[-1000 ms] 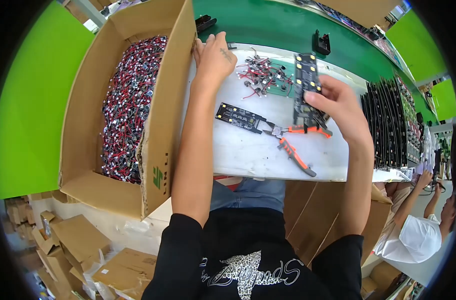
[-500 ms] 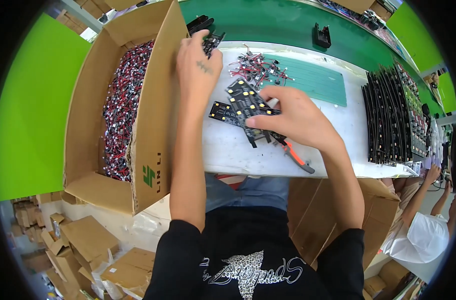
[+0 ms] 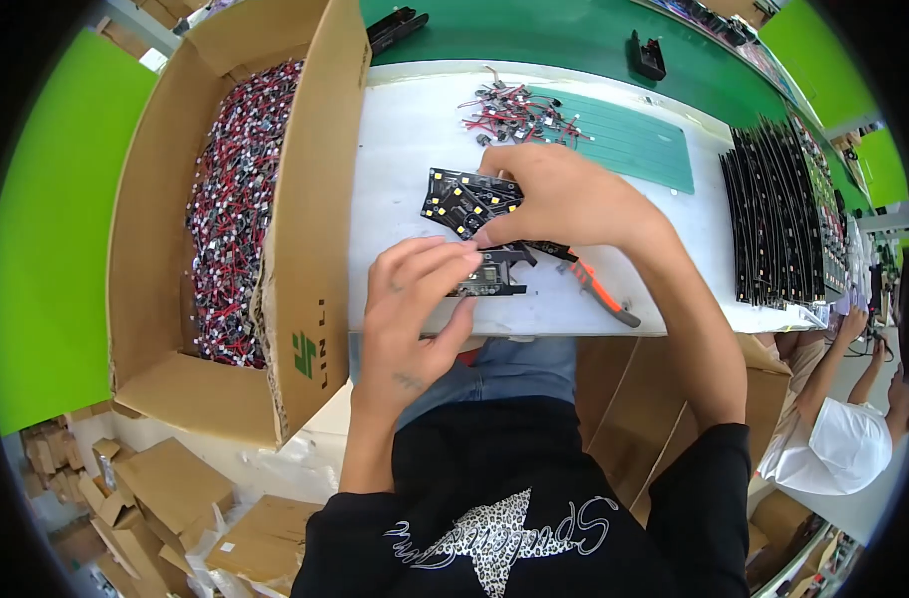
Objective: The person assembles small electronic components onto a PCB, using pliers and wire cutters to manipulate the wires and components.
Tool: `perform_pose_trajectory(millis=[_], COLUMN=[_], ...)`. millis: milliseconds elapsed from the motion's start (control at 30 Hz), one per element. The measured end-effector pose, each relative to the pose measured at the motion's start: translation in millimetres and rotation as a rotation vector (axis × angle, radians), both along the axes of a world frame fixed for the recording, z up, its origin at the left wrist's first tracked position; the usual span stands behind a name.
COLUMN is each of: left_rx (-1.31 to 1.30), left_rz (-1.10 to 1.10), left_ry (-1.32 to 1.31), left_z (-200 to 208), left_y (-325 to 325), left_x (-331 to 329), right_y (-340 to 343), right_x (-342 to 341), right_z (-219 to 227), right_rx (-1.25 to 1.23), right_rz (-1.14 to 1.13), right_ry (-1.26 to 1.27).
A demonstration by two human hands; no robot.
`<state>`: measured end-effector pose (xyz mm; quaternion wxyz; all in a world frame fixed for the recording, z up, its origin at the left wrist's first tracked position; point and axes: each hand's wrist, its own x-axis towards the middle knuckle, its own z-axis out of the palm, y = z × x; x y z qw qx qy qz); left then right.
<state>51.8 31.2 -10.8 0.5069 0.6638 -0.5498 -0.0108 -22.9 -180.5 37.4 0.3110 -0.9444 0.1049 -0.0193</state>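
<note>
While the right hand (image 3: 574, 199) pinches a black rectangular circuit board with small yellow squares (image 3: 454, 197) over the middle of the white desk (image 3: 395, 130), the left hand (image 3: 405, 319) grips a second black circuit board (image 3: 494, 277) between thumb and fingers, nearer the desk's near edge. Orange-and-grey-handled pliers (image 3: 599, 289) lie just right of both. Toward the far edge, a loose pile of thin red and black wires (image 3: 514, 115) meets a flat green mat (image 3: 644, 149); a row of black circuit boards (image 3: 778, 219) stands by the right edge.

circuit boards (image 3: 459, 199) sit between carton (image 3: 315, 219) and board stack (image 3: 773, 224).
</note>
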Motion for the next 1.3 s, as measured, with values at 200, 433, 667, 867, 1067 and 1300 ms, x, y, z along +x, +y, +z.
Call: perform_pose_trajectory(millis=[200,433,667,867,1067,1300], left_rx=[0.031,0.002,-0.012,-0.041,-0.139,-0.225], left_rz=[-0.014,0.039,0.047,0.109,0.192,0.174], left_ry=[-0.097,0.01,-0.089,-0.108,-0.066,0.007], left_z=[-14,-19,-20,-29,-29,-47], left_y=[0,0,0,7,10,30], left_x=[5,6,7,-4,-4,-7], right_y=[2,16,26,32,20,4], right_x=[2,0,7,0,-19,-126], right_z=[3,38,22,20,29,65], right_rx=[0.035,0.104,0.041,0.114,0.058,0.282], right_rz=[-0.001,0.046,0.077,0.1,-0.061,-0.428], right_ry=[0.084,0.261,0.214,0.228,0.098,-0.001])
